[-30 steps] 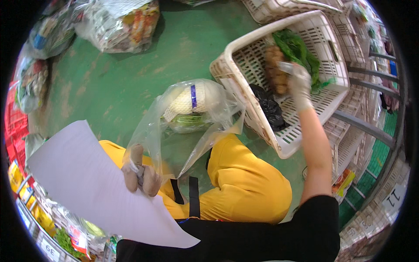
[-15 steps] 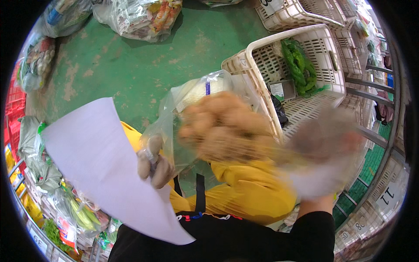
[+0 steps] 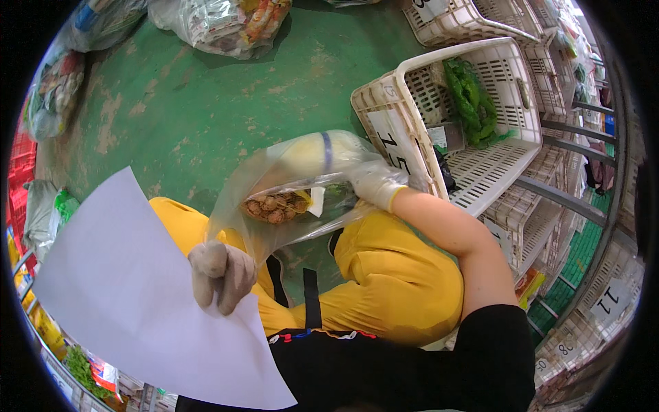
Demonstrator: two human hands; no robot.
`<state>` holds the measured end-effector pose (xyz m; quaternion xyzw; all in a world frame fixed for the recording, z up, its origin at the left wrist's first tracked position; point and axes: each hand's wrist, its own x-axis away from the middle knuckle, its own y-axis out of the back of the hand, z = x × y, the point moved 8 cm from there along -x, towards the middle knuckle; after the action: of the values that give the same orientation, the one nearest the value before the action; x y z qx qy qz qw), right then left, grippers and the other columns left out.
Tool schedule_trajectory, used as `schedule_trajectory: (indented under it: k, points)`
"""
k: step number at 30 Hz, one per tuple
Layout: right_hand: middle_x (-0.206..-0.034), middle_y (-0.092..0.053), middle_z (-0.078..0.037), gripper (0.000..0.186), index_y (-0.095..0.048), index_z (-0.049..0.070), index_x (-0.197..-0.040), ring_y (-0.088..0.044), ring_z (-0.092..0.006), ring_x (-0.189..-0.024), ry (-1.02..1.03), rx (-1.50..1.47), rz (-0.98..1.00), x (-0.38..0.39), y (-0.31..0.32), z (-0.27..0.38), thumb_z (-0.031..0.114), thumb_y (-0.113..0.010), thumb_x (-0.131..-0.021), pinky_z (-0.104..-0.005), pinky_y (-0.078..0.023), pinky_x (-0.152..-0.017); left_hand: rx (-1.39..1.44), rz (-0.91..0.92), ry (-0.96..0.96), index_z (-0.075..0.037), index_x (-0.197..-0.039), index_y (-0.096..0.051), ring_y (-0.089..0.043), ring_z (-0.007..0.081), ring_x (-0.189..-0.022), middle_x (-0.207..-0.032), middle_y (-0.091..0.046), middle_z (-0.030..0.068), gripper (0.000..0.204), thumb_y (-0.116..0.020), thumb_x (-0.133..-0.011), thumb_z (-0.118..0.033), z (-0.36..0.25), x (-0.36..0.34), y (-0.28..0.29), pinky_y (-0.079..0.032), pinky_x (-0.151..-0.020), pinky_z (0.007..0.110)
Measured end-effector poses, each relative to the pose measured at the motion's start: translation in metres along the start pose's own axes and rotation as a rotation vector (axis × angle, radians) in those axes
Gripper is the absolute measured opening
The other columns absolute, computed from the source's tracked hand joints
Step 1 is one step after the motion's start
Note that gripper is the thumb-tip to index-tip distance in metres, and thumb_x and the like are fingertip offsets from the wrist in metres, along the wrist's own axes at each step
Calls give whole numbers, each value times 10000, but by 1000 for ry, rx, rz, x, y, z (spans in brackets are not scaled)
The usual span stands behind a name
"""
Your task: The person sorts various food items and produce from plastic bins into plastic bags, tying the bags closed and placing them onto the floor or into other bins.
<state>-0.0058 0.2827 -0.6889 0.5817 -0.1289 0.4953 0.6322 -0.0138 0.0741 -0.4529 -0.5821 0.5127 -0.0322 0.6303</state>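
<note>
My left hand, in a grey glove, is closed on a large white sheet of paper and on the near left edge of a clear plastic bag. In a whitish glove, my right hand grips the bag's right side, beside the crate; its fingertips are partly hidden. Inside the bag lie a pale, oblong vegetable with a blue band and a net of brown, roundish produce with a white tag. Something green shows through the plastic near my right hand.
A tilted white crate at the right holds netted green peppers and a small clear box. More white crates and metal rails stand beyond it. Filled plastic bags sit on the green floor at the back left.
The brown produce, earlier blurred above the bag, now lies inside it. My right hand has moved left from beside the crate onto the bag. My left hand and the paper have shifted slightly nearer.
</note>
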Motion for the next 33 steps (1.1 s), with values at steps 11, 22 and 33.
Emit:
schedule_trajectory:
  k: [11,22,33]
  points:
    - [-940,-585,-129,296,-596,60,-994,-571,-296,-914,-50,31,34,-20,21,1,268,-570,-785,-386,-463,-771,68,39,64,-129,-772,-363,-448,144,-338,-493,-514,90,170,-421,-932,-138,21,-3,6,-380,-330,236]
    - [-907,-574,-111,220,-613,99,-1007,-578,-271,-854,234,-96,-510,102,207,45,214,-530,-838,-373,-476,-742,70,-39,58,-161,-1235,-375,-432,130,-325,-501,-514,71,306,-423,-933,-148,8,-10,18,-364,-308,220]
    - [-1291,-432,-156,562,-341,51,-1313,-418,-298,-1197,-868,181,-320,133,51,-298,156,-558,-805,-426,-360,-959,41,18,-5,-119,-896,-395,-476,168,-381,-577,-516,107,65,-443,-898,-76,4,-25,29,-368,-337,239]
